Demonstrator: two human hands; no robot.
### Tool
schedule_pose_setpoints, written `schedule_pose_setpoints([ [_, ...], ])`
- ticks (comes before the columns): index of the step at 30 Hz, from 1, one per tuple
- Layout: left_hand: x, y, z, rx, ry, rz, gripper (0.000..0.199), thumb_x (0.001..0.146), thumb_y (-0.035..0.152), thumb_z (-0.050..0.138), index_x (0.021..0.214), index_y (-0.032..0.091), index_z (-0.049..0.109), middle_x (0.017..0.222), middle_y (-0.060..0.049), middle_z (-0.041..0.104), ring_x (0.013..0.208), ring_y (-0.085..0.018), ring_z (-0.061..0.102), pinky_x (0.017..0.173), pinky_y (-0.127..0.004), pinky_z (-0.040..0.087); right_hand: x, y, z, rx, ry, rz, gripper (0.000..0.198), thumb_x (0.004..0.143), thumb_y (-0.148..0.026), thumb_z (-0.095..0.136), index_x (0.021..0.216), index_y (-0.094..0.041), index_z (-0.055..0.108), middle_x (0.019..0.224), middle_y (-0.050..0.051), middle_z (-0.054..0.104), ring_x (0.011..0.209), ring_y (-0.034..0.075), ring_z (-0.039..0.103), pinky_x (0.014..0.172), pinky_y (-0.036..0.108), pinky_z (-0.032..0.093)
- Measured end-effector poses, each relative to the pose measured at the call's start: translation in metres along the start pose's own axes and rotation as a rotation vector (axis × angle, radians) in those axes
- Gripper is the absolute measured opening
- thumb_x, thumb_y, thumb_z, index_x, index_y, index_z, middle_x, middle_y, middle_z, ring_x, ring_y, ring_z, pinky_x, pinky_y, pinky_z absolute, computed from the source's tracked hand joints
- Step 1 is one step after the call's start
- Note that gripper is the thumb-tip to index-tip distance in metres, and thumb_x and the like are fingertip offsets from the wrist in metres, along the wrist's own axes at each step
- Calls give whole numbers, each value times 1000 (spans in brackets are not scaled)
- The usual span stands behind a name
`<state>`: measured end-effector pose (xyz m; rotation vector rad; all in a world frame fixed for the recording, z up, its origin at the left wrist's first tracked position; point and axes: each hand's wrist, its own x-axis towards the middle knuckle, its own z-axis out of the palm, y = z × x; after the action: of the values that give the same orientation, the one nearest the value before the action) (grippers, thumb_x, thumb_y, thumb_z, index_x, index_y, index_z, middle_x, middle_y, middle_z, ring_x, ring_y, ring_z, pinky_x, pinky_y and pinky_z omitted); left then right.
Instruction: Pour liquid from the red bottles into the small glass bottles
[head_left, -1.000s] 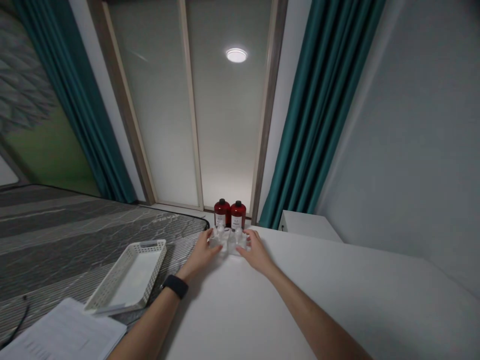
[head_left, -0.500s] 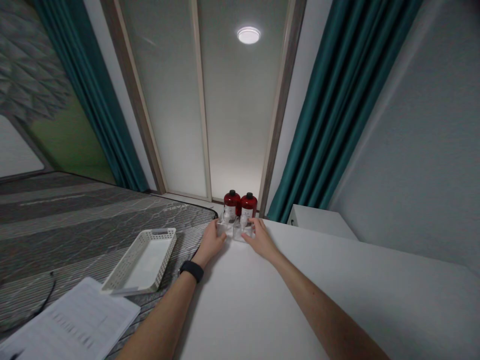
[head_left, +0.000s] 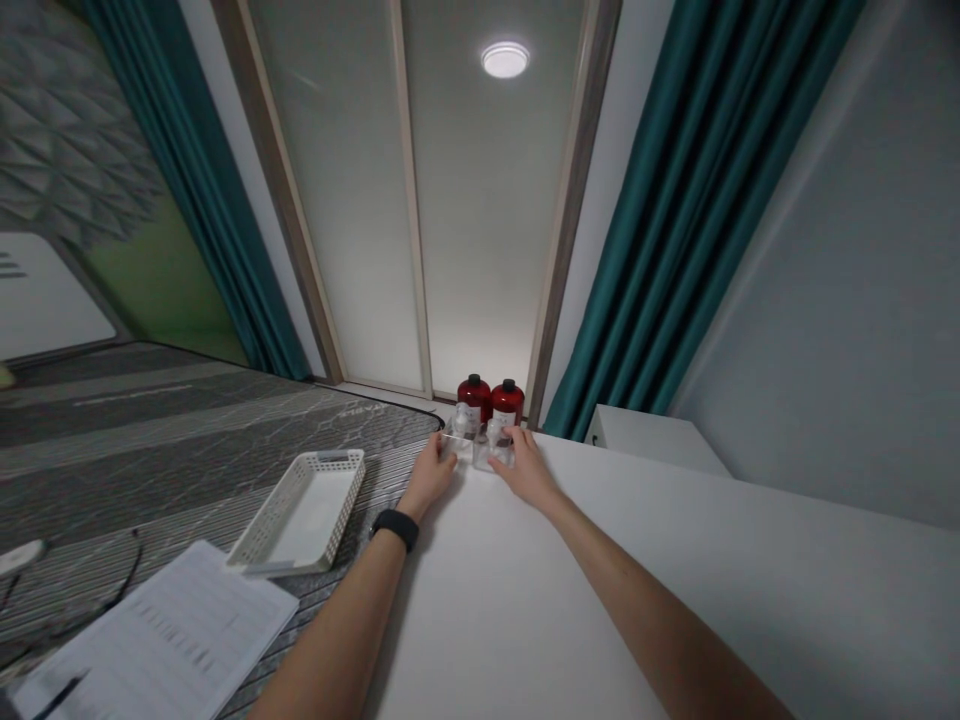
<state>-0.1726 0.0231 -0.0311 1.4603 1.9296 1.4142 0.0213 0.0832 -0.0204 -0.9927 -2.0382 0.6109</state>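
Observation:
Two clear square-bodied bottles with whitish pump-like tops stand side by side at the far end of the white table (head_left: 495, 590). My left hand (head_left: 430, 478) is closed around the side of the left clear bottle (head_left: 460, 447), its thumb on the near face. Around the right clear bottle (head_left: 492, 456) the fingers and thumb of my right hand (head_left: 531, 472) are curled. Just behind them are two red bottles with black caps and white labels, the left red bottle (head_left: 472, 392) and the right red bottle (head_left: 508, 397), close together.
To the left, on a grey patterned surface, lie a white perforated basket (head_left: 346, 510) and printed sheets (head_left: 172, 620) with a dark pen (head_left: 64, 697). A white cabinet (head_left: 660, 440) stands beyond the table at right. Frosted sliding doors (head_left: 487, 220) and teal curtains (head_left: 697, 200) are behind.
The whole view has shifted slightly, so things appear a little further right and higher. Both hands stay on the clear bottles, with little visible movement otherwise.

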Motion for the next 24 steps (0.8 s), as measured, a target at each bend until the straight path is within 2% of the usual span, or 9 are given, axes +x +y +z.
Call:
schedule_pose_setpoints([
  [18,1,-5,1,-5,-11,-21,40,83,8,57,122,16,54,118,-12,71,113,-23,67,96,-33,49,2,0,5,-20,33,-17,49,81,-24,71,126,-25,50,122,10,53,116,29,59,102,47,48],
  [24,0,-2,0,5,-8,-13,40,81,9,60,120,16,55,115,-11,73,108,-23,68,94,-34,49,2,-3,5,-35,31,-10,49,80,-22,71,125,-20,50,122,13,51,118,29,58,104,45,47],
])
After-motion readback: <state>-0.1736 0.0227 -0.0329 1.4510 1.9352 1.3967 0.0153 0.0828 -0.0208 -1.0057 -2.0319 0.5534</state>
